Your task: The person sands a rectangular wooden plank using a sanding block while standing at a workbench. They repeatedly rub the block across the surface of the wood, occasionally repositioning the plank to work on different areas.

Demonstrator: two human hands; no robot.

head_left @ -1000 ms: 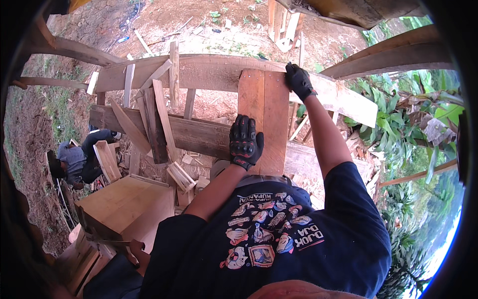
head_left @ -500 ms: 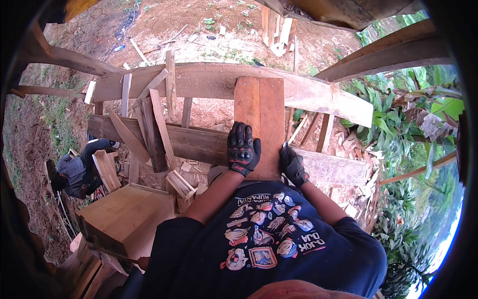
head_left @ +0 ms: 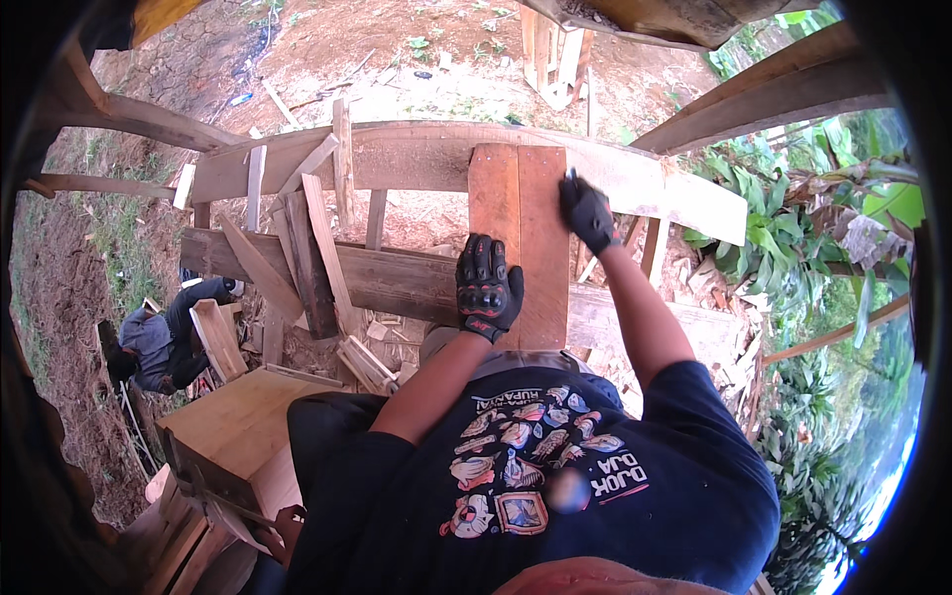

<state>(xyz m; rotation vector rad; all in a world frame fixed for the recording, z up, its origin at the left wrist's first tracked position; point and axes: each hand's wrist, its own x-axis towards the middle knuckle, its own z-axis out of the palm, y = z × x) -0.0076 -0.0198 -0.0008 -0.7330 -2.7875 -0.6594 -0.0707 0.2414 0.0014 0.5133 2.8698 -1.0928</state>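
A reddish-brown wooden piece (head_left: 543, 243), made of two planks side by side, lies lengthwise away from me across the bench planks. My left hand (head_left: 488, 288), in a black glove with red marks, rests flat on its left plank, fingers stretched forward. At the far right edge of the piece is my right hand (head_left: 589, 212), also in a black glove, with its fingers closed. A small shiny tip (head_left: 570, 174) shows at those fingers; the rest of what they hold is hidden. The near end of the wooden piece is close to my body.
A long pale plank (head_left: 416, 159) and a darker plank (head_left: 397, 283) run crosswise beneath. Loose wood strips (head_left: 322, 253) lean at left. Beyond a wooden box (head_left: 233, 416), a person (head_left: 159, 337) crouches; another person's hand (head_left: 288, 526) shows lower left. Leafy plants (head_left: 764, 208) grow at right.
My right hand has slid forward along the right edge of the wooden piece, from near my body to its far end. My left hand stays on the left plank.
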